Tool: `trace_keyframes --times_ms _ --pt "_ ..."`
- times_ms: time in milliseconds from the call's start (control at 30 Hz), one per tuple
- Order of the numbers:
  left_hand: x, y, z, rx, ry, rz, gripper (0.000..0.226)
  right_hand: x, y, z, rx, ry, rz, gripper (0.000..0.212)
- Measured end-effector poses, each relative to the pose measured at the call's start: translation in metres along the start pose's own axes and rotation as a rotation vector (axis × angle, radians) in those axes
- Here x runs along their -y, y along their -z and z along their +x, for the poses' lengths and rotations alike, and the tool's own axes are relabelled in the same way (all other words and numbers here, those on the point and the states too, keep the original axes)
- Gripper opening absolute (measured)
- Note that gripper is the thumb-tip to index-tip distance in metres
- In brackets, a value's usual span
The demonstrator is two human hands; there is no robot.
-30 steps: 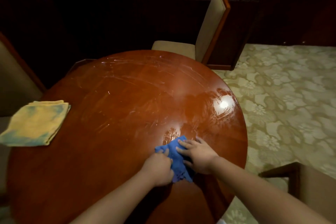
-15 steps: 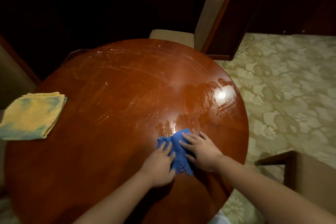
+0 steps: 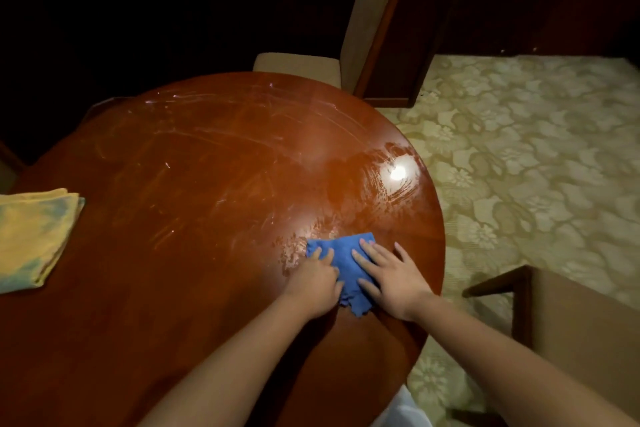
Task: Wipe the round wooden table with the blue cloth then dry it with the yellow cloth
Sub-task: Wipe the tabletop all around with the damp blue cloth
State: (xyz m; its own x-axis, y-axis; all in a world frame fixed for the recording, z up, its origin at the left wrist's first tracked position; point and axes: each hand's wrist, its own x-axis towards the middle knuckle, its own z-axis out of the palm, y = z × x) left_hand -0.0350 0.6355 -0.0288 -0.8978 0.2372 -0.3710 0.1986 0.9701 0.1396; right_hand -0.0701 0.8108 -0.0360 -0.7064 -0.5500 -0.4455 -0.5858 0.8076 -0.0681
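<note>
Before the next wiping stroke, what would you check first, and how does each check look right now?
1. Blue cloth lies on the table: ok.
2. Left hand grips the cloth's left part: ok.
3. Right hand presses flat on the cloth: ok.
4. Wet streaks remain across the far half of the table, so wiping is unfinished: not ok.
5. Yellow cloth lies folded at the left edge, ready for drying: ok.
6. Whether the blue cloth is damp enough: cannot tell.
</note>
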Motion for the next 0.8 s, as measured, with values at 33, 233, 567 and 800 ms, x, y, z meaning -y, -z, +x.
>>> trace_keyframes --times_ms 33,233,567,800 --pt "0.000 0.000 0.004 0.001 -0.011 -0.003 0.043 -0.008 0.003 -0.001 0.017 0.008 -0.027 0.087" --pt "-0.017 0.014 0.044 0.020 -0.006 0.004 0.032 -0.040 0.023 0.012 0.059 -0.065 -0.069 0.059" --pt "-0.053 0.035 0.090 0.007 0.084 -0.156 0.039 -0.089 0.022 0.015 0.026 -0.109 -0.012 0.054" --pt "-0.080 0.054 0.151 0.101 0.103 -0.032 0.050 -0.153 0.042 0.039 0.025 -0.063 -0.016 0.055"
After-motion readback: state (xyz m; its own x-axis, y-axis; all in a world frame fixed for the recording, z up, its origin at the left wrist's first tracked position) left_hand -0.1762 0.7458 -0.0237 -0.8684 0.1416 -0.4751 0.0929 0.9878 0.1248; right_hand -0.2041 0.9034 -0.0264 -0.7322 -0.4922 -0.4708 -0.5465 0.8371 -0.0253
